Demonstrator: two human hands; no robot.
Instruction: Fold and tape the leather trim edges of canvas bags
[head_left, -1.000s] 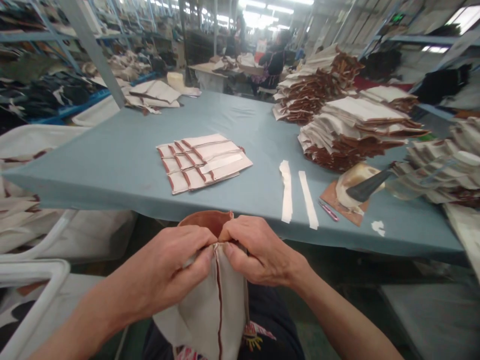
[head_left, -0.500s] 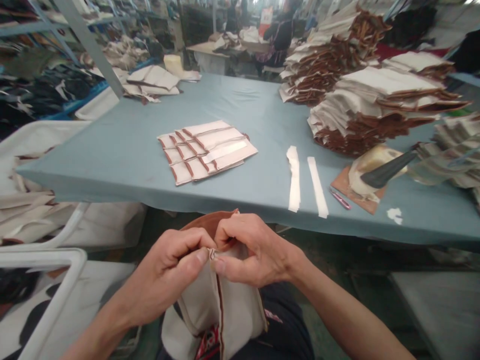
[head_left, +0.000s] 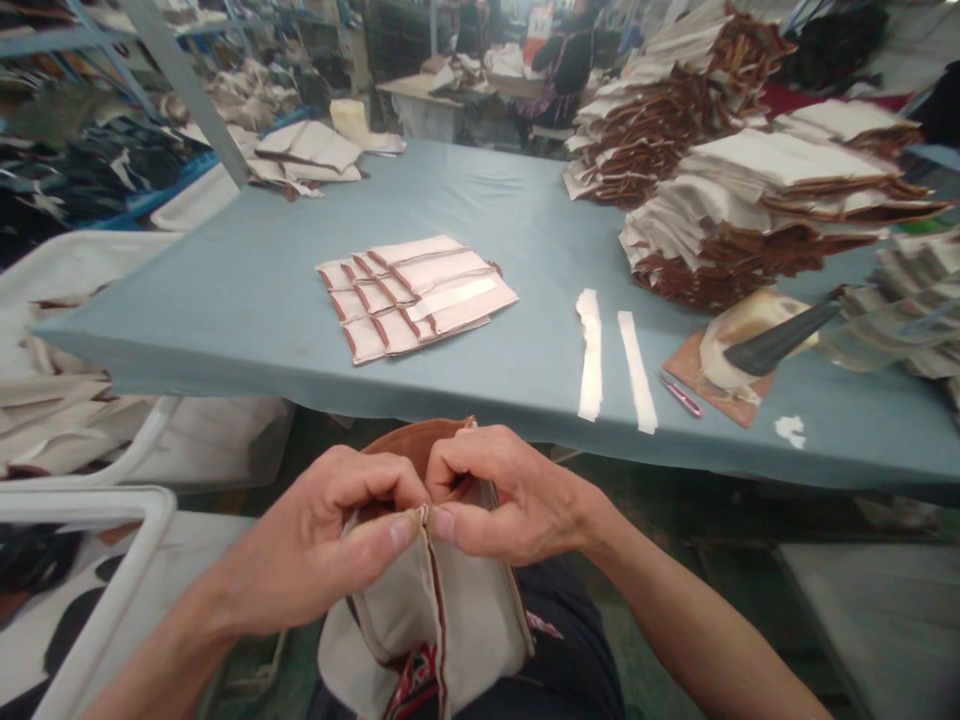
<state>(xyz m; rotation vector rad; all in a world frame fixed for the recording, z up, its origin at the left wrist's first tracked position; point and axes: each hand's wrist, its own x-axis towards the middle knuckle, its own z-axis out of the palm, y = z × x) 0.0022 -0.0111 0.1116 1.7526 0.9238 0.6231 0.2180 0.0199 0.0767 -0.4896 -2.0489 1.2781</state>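
A cream fabric piece with brown edging [head_left: 480, 620], sewn along a seam and shaped like an unfinished bag, rests on my lap. My left hand [head_left: 330, 540] pinches the top end of its seam between thumb and forefinger. Right beside it, my right hand [head_left: 510, 500] pinches the same spot from the other side, the thumbs almost touching. A brown inner panel [head_left: 420, 435] curves up behind my fingers. Red and black printed cloth [head_left: 416, 675] shows low on the piece. Whatever lies between the fingertips is mostly hidden.
On the blue-covered table [head_left: 247, 300] lie overlapping cream panels [head_left: 412, 295], two white strips [head_left: 590, 355], a small pink-handled tool [head_left: 681, 394] and a glue-smeared pot with a dark handle [head_left: 727, 355]. Tall fabric stacks [head_left: 720, 220] stand right. White bins [head_left: 161, 520] are at left. A person [head_left: 562, 70] sits beyond.
The left thumb has straightened and shifted slightly along the seam top, bringing the two thumbs closer together. The fabric stays on my lap; the view has tilted a little.
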